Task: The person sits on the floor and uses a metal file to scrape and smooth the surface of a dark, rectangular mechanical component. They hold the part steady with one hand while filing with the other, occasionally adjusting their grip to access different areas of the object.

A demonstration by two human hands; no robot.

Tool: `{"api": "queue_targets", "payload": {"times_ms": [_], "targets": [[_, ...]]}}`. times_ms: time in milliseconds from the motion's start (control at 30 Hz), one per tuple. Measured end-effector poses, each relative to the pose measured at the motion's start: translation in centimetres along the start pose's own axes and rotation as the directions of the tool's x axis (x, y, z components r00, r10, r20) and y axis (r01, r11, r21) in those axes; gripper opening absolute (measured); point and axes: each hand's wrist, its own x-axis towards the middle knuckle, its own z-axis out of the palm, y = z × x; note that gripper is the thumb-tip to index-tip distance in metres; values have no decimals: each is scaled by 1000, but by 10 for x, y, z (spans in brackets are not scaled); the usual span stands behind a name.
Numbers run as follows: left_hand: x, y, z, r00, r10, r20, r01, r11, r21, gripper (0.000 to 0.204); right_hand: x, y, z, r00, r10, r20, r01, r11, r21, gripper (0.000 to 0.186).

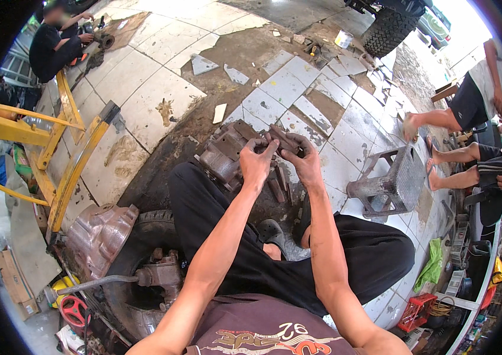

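Both of my hands grip one small rusty-brown metal part (pixel 283 140) held up in front of my knees. My left hand (pixel 257 160) pinches its left end and my right hand (pixel 305 160) holds its right end from below. Just behind and left of the part, a greasy brown metal housing (pixel 222 155) rests on the dirty tiled floor, close to my left hand. Loose brown metal pieces (pixel 275 188) lie on the floor under my hands. My legs in black trousers are folded beneath my arms.
A tyre (pixel 151 228) with a metal casing (pixel 98 234) and a shaft assembly (pixel 156 275) sits at my left. A yellow steel frame (pixel 67 165) stands further left. A grey plastic stool (pixel 394 183) is at the right. Other people sit at top left and right.
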Motion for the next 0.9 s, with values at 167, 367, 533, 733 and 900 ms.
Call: {"api": "queue_targets", "payload": {"times_ms": [167, 367, 533, 733, 900], "targets": [[7, -15, -3, 998, 56, 14, -55, 997, -58, 33, -3, 8, 2, 990, 97, -98, -94, 995, 28, 41], [-3, -10, -10, 973, 135, 188, -152, 985, 83, 32, 0, 13, 0, 982, 137, -132, -165, 961, -224, 56], [3, -25, -19, 923, 114, 366, -200, 958, 204, 34, -5, -3, 0, 985, 97, 140, -114, 986, 121, 77], [2, -65, -23, 907, 59, 416, -235, 893, 385, 36, -14, 46, -4, 825, 528, 204, -564, 795, 224, 25], [2, -77, -28, 953, 9, 301, -191, 790, 582, 36, -20, 118, 29, 799, 600, -36, -578, 784, 228, 21]]}}
